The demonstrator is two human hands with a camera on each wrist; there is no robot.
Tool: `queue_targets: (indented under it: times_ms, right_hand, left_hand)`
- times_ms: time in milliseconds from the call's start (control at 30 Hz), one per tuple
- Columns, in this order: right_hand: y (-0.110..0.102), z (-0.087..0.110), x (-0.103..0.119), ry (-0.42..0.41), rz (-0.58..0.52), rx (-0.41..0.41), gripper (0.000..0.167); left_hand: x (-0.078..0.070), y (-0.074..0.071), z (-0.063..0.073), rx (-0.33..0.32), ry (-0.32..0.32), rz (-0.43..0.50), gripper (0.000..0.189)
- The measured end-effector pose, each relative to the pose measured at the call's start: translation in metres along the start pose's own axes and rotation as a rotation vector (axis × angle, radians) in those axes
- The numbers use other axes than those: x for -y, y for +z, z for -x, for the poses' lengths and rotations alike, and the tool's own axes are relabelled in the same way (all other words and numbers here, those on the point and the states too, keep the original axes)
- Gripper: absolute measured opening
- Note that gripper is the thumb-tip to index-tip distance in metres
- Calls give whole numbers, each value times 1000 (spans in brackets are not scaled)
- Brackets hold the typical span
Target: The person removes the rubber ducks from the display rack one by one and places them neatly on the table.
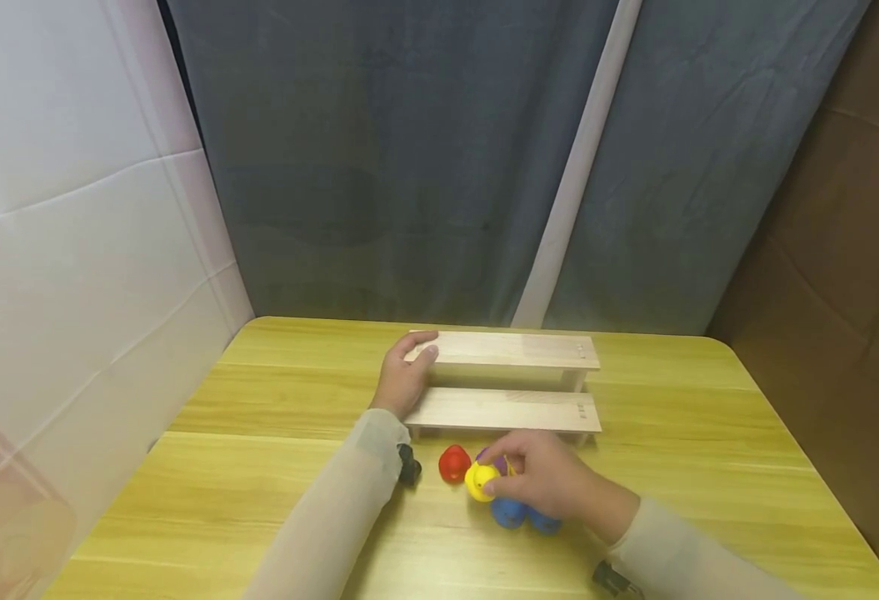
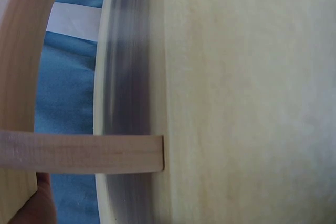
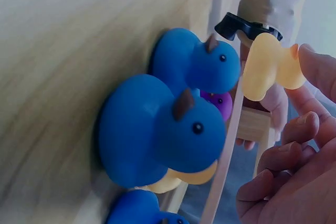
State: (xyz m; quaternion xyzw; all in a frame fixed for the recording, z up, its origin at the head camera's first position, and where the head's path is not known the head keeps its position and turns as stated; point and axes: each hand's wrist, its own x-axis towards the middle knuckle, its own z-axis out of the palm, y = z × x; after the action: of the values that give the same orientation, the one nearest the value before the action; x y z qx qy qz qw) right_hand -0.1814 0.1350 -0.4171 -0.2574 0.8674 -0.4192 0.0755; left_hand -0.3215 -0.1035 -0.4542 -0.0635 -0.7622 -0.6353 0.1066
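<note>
In the head view my right hand (image 1: 551,475) pinches a yellow rubber duck (image 1: 481,482) between thumb and finger. In the right wrist view, that yellow duck (image 3: 265,69) is held off the table. Blue ducks (image 3: 139,129) stand under the hand, with a purple duck (image 3: 223,106) and another yellow duck (image 3: 197,174) partly hidden behind them. A red duck (image 1: 454,464) sits just left of the held one. My left hand (image 1: 403,379) grips the left end of the rear wooden shelf (image 1: 514,350); the left wrist view shows only a bit of that hand.
A lower wooden shelf (image 1: 506,410) stands in front of the rear one, both on short legs. The wooden table (image 1: 274,400) ends at a grey curtain (image 1: 394,167), with a white cloth (image 1: 72,208) on the left and a brown one (image 1: 844,250) on the right.
</note>
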Motion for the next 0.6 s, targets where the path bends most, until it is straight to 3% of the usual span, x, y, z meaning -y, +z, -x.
queue_targets:
  times_ms: [400, 600]
  right_hand:
    - [12, 0, 3, -29, 22, 42, 25]
    - [19, -1, 4, -44, 108, 68, 25]
  left_hand:
    - [2, -1, -1, -3, 17, -5, 23]
    - [2, 0, -2, -1, 26, -10, 23]
